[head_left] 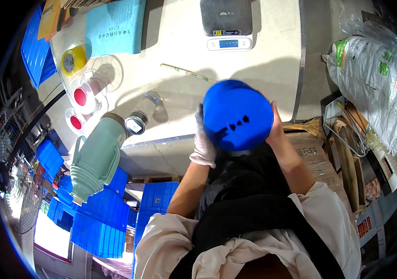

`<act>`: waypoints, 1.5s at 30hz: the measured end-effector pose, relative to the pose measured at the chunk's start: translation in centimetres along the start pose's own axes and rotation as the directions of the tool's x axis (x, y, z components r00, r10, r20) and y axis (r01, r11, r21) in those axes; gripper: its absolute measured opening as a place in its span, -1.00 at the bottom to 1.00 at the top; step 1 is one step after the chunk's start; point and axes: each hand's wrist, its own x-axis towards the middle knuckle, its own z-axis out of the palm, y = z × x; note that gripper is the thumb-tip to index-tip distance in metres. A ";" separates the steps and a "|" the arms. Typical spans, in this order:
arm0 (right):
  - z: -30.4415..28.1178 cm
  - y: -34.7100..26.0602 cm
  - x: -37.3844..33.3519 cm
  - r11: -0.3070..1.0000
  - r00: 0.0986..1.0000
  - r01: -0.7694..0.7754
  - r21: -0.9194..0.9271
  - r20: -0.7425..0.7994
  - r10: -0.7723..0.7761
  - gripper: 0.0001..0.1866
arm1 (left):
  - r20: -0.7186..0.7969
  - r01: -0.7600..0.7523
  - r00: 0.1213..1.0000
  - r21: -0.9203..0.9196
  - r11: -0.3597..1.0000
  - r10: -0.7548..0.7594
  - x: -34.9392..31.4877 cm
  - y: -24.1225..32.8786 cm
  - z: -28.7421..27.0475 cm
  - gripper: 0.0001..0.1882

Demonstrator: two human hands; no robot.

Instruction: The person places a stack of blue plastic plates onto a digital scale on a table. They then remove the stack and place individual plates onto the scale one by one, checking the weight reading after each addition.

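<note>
A round blue tub is held up in front of me, over the near edge of the table. Several dark marks show on its round face; whether this is the base or the inside I cannot tell. My left hand, in a whitish glove, is pressed to the tub's left side. On the opposite side my bare right hand grips it, its fingers partly hidden behind. Past the tub lies a thin printed strip, and farther back sits a digital scale with a dark top plate.
Left on the table stand a pale green thermos, a clear bottle with a dark cap, a yellow tape roll, clear rolls with red cores and a light blue booklet. Blue crates are stacked lower left. White plastic sacks lie right.
</note>
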 end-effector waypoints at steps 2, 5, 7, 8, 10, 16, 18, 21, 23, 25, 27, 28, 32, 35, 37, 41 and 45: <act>-1.8 1.5 -0.5 0.993 1.000 0.003 -0.115 -0.022 -0.005 -0.37 | -0.049 0.030 0.998 -0.033 0.999 -0.031 -0.3 -2.0 -1.0 -0.08; -3.5 2.4 -0.7 0.991 0.996 -0.038 -0.125 -0.087 0.027 -0.39 | -0.016 0.013 1.000 -0.052 0.999 -0.013 1.0 -4.5 -2.7 -0.08; -5.0 2.3 0.1 0.996 0.997 -0.025 -0.091 -0.068 0.019 -0.40 | 0.005 0.014 1.000 -0.025 1.000 -0.014 2.3 -5.6 -3.3 -0.09; -5.6 1.9 0.4 0.996 0.999 -0.016 -0.085 -0.045 0.013 -0.40 | 0.017 0.013 1.000 -0.013 1.000 -0.013 2.9 -6.1 -3.4 -0.09; -6.3 1.0 1.1 0.997 1.000 0.000 -0.074 -0.001 0.000 -0.39 | 0.098 -0.102 0.991 0.076 0.992 0.094 5.2 -7.9 -5.3 -0.18; -7.5 0.5 2.2 0.984 0.998 0.028 -0.175 0.053 -0.019 -0.36 | 0.051 -0.078 0.996 -0.014 0.997 0.079 5.1 -8.7 -4.2 -0.21; -7.5 0.7 2.2 0.979 0.999 0.035 -0.200 0.040 -0.027 -0.36 | 0.039 -0.041 0.998 -0.006 0.999 0.041 5.1 -8.4 -4.4 -0.25; -7.3 0.6 2.1 0.943 0.997 0.071 -0.326 0.010 -0.072 -0.35 | -0.027 -0.056 0.998 0.088 0.995 0.059 6.5 -9.4 -7.1 -0.37; -8.3 0.6 2.2 0.894 0.990 0.126 -0.429 -0.003 -0.141 -0.37 | -0.072 -0.166 0.978 0.298 0.940 0.195 6.8 -8.5 -8.0 -0.45; -9.5 -0.6 2.6 0.810 0.968 0.158 -0.565 -0.072 -0.240 -0.41 | -0.137 -0.272 0.924 0.422 0.865 0.358 6.3 -6.9 -8.3 -0.59; -11.5 -2.3 3.4 0.699 0.922 0.127 -0.704 -0.177 -0.345 -0.49 | -0.162 -0.143 0.917 0.721 0.678 0.365 7.0 -4.2 -10.0 -0.68; -12.9 -3.4 4.2 0.636 0.885 0.079 -0.767 -0.240 -0.399 -0.54 | -0.172 -0.035 0.928 0.843 0.537 0.331 7.6 -2.7 -10.9 -0.70; -12.1 -9.3 7.3 -0.239 0.962 -0.174 -0.955 -0.112 -0.250 -0.67 | -0.139 0.117 0.990 0.863 -0.492 -0.008 8.9 3.8 -6.9 -0.78; -8.6 -11.6 8.4 -0.736 0.993 -0.098 -0.669 -0.111 -0.032 -0.70 | -0.251 -0.019 0.947 0.579 -0.815 -0.200 11.9 4.7 -5.1 -0.78; -8.7 -11.6 9.4 -0.863 0.994 -0.025 -0.505 -0.107 0.034 -0.68 | -0.260 -0.076 0.938 0.489 -0.869 -0.229 13.3 4.8 -4.1 -0.76; -9.9 -10.5 10.3 -0.915 0.997 0.013 -0.404 -0.066 0.043 -0.60 | -0.263 -0.114 0.928 0.478 -0.871 -0.265 13.8 5.1 -3.4 -0.74; -12.5 -9.0 9.6 -0.915 0.988 -0.068 -0.397 0.098 -0.116 -0.56 | -0.263 -0.075 0.934 0.515 -0.854 -0.241 14.5 4.8 -4.0 -0.74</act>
